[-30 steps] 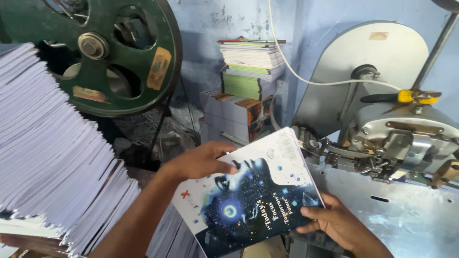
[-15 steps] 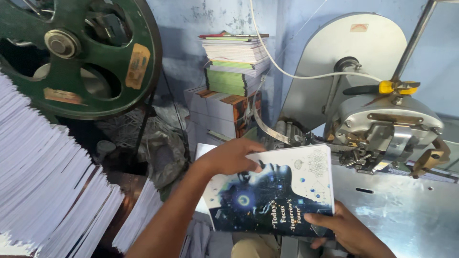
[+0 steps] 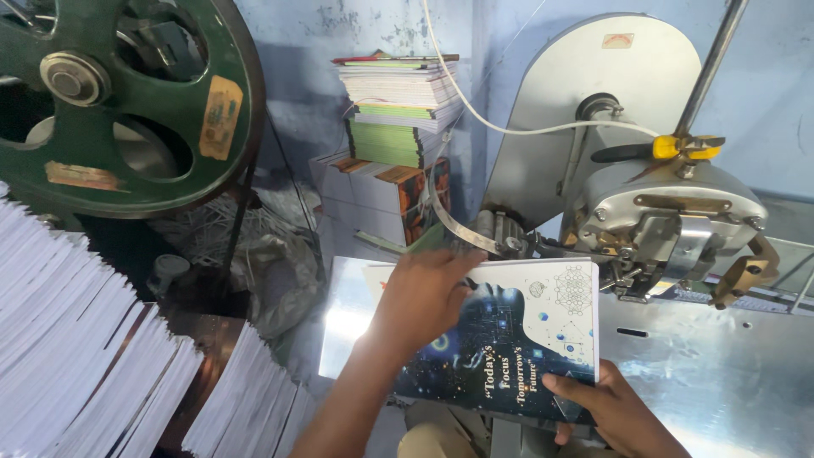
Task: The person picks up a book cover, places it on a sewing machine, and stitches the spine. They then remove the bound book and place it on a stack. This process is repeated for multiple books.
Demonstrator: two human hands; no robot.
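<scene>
1. The left hand (image 3: 424, 297) lies flat on the dark blue booklet (image 3: 509, 339), pressing it down.
2. The right hand (image 3: 610, 407) grips the booklet's near corner.
3. A moment ago the booklet was up in the air and tilted. Now it lies on the shiny metal surface (image 3: 704, 373), close to the grey machine (image 3: 670, 212).
4. White paper stacks (image 3: 85, 356) sit at the left, under a green wheel (image 3: 119, 102).

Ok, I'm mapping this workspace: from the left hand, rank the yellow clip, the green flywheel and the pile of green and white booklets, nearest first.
From the left hand:
1. Pile of booklets, straight behind it against the wall.
2. Yellow clip, up right on the machine.
3. Green flywheel, far upper left; its hub lies farthest.
</scene>
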